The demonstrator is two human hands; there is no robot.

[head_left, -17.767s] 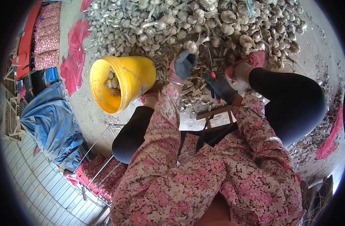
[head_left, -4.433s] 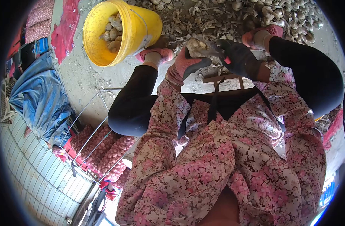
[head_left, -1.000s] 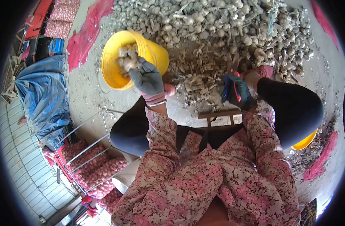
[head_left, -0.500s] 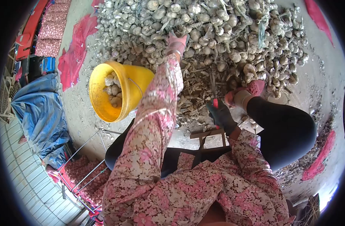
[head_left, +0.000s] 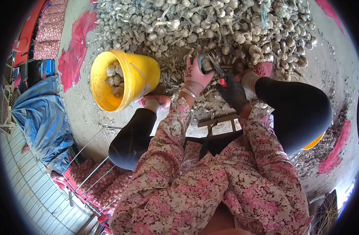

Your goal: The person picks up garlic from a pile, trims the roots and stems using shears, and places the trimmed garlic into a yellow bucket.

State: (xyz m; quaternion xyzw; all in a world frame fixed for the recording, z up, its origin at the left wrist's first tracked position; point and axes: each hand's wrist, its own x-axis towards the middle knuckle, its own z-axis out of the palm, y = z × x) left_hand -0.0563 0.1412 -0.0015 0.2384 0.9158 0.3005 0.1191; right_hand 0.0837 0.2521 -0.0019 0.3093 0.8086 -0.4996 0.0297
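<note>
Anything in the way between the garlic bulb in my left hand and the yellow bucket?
Nothing visible stands between the garlic bulb and the yellow bucket; only the bucket's own wall and rim lie before its opening.

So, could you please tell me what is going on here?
A seated person is working on garlic: the gloved left hand holds a garlic bulb, while the gloved right hand brings red-handled shears up to it, apparently to trim it. Several bulbs lie in the yellow bucket at the person's left, and a large pile lies ahead.
</note>
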